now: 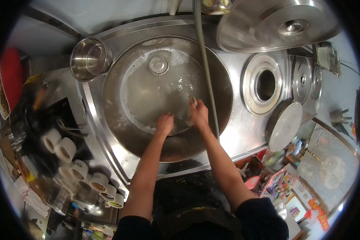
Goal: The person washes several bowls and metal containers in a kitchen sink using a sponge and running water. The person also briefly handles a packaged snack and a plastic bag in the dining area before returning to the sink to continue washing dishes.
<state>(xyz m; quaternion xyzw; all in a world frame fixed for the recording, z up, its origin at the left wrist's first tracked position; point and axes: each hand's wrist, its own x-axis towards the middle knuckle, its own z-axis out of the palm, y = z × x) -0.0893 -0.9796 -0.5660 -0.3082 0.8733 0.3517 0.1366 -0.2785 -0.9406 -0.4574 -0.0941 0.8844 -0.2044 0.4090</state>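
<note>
A large round metal basin (219, 99), set into a stainless steel counter, holds cloudy water (147, 93) with foam along its edge. My right hand (200, 113) grips a pale, wet item, perhaps a cloth (191, 115), against the basin's right inner side. Toward the near side, my left hand (165, 123) reaches down to the water with its fingers curled. Whether it holds anything is hidden. Just beside it shows a small round metal fitting (174, 129). A similar round metal disc (159, 65) lies at the far side of the water.
A braided hose (207, 69) crosses the basin's right part. A steel pot (88, 60) stands at the back left. On the right are a ringed opening (265, 85), a perforated disc (285, 126) and a big leaning lid (276, 27). Several white containers (79, 169) stand lower left.
</note>
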